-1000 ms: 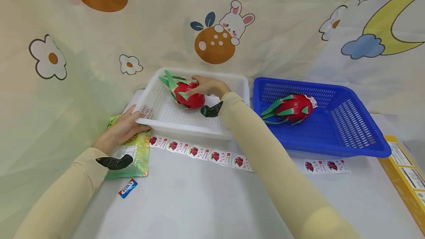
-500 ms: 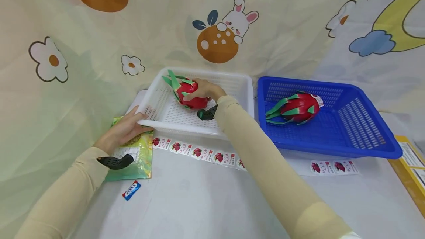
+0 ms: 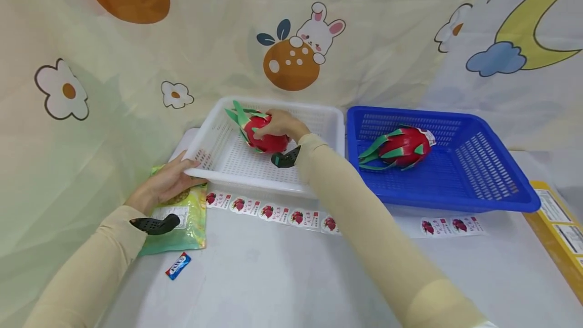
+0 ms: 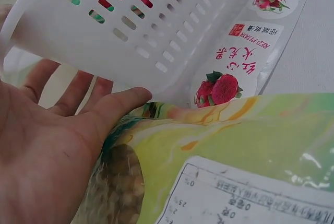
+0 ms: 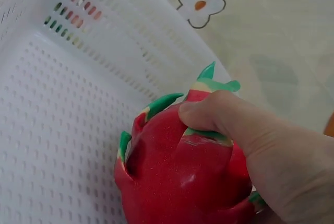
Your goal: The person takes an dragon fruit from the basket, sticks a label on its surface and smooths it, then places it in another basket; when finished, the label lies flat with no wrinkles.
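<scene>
In the head view, my right hand (image 3: 283, 125) grips a red dragon fruit (image 3: 267, 140) with green leaf tips, inside the white basket (image 3: 255, 180). The thumb presses the fruit's red skin in the right wrist view; the other fingers are mostly hidden. My left hand (image 3: 169, 181) holds the near left corner of that basket, fingers at the rim and thumb below it. Under the left hand lies a yellow-green bag (image 3: 193, 221) with a white label. A second dragon fruit (image 3: 403, 148), bearing a white sticker, lies in the blue basket (image 3: 419, 196) on the right.
A strip of dragon fruit stickers (image 3: 273, 211) runs along the front of the baskets, partly behind the right sleeve. A small blue-and-red packet (image 3: 178, 265) lies near the bag. A yellow box (image 3: 553, 227) stands at the right edge. Patterned cloth (image 3: 218, 39) hangs behind.
My right hand has closed in around the dragon fruit in the white basket, with the fruit shifting slightly right. My left hand stays at the corner. The head view has shifted a little.
</scene>
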`<state>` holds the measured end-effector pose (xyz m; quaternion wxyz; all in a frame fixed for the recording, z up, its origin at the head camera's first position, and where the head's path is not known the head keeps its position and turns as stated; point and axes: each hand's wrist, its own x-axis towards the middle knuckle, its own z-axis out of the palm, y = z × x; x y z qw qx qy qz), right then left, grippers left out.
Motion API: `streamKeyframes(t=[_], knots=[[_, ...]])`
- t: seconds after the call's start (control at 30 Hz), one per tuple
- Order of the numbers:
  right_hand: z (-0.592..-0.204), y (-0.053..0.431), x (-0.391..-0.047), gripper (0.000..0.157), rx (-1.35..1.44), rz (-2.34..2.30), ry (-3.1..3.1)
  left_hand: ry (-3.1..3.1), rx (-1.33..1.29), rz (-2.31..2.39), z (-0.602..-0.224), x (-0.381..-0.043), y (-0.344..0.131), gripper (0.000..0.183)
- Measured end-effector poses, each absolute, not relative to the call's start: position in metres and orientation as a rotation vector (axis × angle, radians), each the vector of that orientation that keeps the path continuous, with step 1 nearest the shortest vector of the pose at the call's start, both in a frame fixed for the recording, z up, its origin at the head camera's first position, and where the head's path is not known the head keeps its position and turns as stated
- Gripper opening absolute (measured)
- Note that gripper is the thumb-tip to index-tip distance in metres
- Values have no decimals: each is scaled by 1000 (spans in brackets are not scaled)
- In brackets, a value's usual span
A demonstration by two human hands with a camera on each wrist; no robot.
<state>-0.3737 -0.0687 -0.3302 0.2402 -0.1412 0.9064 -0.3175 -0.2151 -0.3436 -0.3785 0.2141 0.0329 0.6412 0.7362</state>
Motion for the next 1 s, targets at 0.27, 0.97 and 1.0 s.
streamKeyframes(t=[0.27, 0.97, 1.0], knots=[[-296, -30, -360, 91, -444, -840, 2565, 1854, 43, 2031, -377, -208, -338, 61], [-226, 90, -231, 89, -656, -812, 2518, 1946, 0, 2023, -375, -199, -320, 59], [-227, 97, -221, 91, -646, -791, 2518, 1950, 2, 2022, -375, -198, -320, 59]])
